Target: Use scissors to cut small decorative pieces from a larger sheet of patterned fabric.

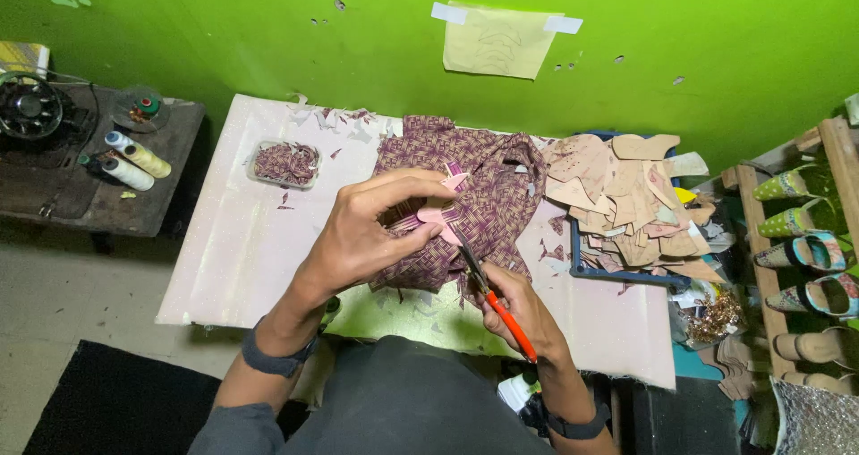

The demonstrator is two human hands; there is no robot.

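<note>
— Hands over the table point(233, 267), close together?

— Yes. Left hand point(376, 231) curled shut, pinching a small pink shape point(436, 213) against a bit of purple woven cloth point(465, 187).

— Right hand point(519, 307)?

— Closed around scissors point(488, 298) with orange handles. Blades pointing up, touching the cloth edge just under the pink shape. Open or shut blades, hard to tell.

— Cloth where?

— Spread in a heap on the middle of the pale table, under both hands.

— Beside it?

— On the right, touching the cloth, a pile of tan cut-out pieces point(626, 195). On the left, a small clear tray point(284, 163) full of purple scraps. Further left, on a dark side table point(134, 187), two spools of thread point(134, 160).

— On the green wall point(268, 34)?

— Taped paper pattern point(497, 42). Far right, a wooden rack point(761, 267) with colourful shoes point(805, 249).
</note>
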